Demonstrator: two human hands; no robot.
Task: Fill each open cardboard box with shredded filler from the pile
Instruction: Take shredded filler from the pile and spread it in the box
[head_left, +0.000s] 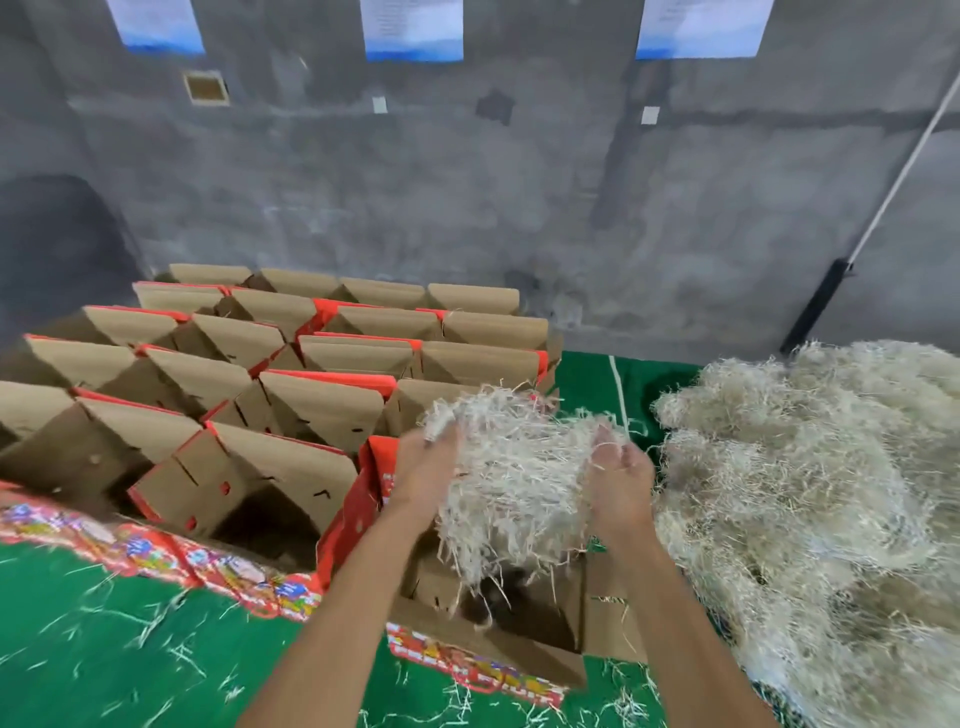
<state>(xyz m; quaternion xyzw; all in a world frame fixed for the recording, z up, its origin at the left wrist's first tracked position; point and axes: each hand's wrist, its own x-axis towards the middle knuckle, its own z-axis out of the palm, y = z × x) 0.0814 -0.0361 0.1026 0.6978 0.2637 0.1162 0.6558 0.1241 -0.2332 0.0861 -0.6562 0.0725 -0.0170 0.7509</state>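
a clump of shredded filler is held up between the person's two hands, just above the nearest open cardboard box at the near centre. loose strands hang from the clump's underside down into the box mouth, where the dark inside shows. the left hand presses against the clump's left side with fingers curled into the strands, and the right hand cups the right side, palm turned inward; both are spread wide around the load and grip it between them. both forearms reach in from the near edge, bare.

the box has brown flaps folded outward and a red printed outer face toward the near side. to its left and beyond it stand rows of other open boxes, packed side by side, flaps raised, red edges showing; their insides look dark, and whether they hold filler cannot be told.

the big pile of filler lies to the right, just beside the box, reaching toward the far wall. everything rests on a green floor covering strewn with stray shreds. a grey concrete wall stands at the far side with three paper sheets pinned high up, and a white rope slants down on the far right.
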